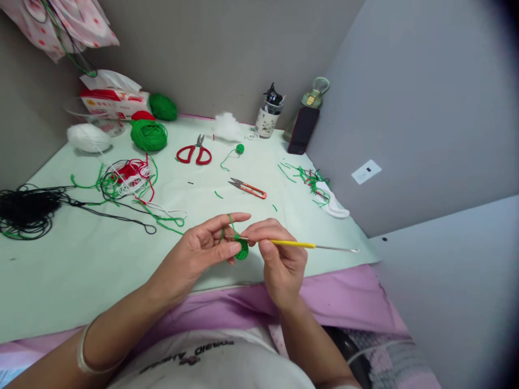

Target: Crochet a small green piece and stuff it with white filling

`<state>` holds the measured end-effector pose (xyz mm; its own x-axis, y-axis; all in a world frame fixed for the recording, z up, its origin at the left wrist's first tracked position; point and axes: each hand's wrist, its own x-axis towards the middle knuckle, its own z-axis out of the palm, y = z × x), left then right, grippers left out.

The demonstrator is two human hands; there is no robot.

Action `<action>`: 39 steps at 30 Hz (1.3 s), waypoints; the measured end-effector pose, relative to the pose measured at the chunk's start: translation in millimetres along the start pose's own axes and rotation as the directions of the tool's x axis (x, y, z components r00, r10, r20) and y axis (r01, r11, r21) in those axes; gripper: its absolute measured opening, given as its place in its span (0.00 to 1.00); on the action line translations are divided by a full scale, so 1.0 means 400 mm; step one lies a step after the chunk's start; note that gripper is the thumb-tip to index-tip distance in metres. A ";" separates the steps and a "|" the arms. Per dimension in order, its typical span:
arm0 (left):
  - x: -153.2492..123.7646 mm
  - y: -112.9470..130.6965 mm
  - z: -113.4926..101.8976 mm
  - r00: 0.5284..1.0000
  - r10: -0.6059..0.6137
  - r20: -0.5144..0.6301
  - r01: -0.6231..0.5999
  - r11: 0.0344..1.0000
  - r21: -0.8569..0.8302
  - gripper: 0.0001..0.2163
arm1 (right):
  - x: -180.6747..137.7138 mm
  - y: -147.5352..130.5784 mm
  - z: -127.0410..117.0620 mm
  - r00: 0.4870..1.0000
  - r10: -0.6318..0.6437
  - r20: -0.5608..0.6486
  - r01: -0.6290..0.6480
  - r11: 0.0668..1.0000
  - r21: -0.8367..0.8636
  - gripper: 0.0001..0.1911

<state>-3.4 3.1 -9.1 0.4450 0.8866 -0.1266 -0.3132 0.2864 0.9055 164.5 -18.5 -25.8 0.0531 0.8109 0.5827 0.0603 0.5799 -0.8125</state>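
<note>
Head view: a person sits at the surface (101, 270), both hands raised near its close edge, with a small green piece (242, 251) held between them. The left grip (201, 247) pinches that piece, thumb on its left side, the fingers behind it. The forefinger stretches out above, and a strand (231, 222) of green yarn passes over it and down to the top of the piece.

The right grip (285, 258) is pressed together around the hook (292, 244), thumb and forefinger closing on its yellow handle. The hook lies almost level, its long axis running left to right and dipping slightly rightward; one end meets the top edge of the piece, the other sticks out free beyond the right grip. So the piece lies just left of the right grip and right at the left thumb, which is the nearer. It looks roundish, and I can't make out a long axis in it. Nor can I tell whether the hook's tip is inside a loop.

Beyond the hands lie the snips (252, 189), with the scissors (199, 145) and a little green ball (240, 149) farther back, all well apart from either grip.
</note>
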 end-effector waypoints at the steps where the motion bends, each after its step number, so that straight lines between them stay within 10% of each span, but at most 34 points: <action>1: 0.000 0.002 0.000 1.000 -0.018 0.014 0.018 1.000 -0.013 0.20 | 0.000 0.002 0.001 1.000 0.013 0.012 -0.013 1.000 0.022 0.10; 24: -0.001 -0.009 -0.019 0.998 0.012 -0.060 -0.009 0.998 0.058 0.25 | 0.007 0.026 0.007 0.958 0.284 -0.035 -0.253 0.898 0.360 0.11; 32: -0.011 -0.002 -0.008 0.981 0.122 -0.153 -0.073 0.953 0.294 0.24 | -0.006 -0.001 -0.004 1.000 -0.022 0.013 0.023 0.997 -0.080 0.11; 39: -0.014 -0.001 0.014 0.952 0.194 -0.238 -0.113 0.943 0.314 0.30 | -0.026 0.005 0.007 0.904 -0.370 0.212 0.426 0.753 -0.502 0.14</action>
<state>-0.8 -4.0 -6.5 0.1630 0.9858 -0.0414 -0.0824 0.0554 0.9951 161.1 -25.3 -33.5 -0.1860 0.5354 0.8239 0.5681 0.7427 -0.3544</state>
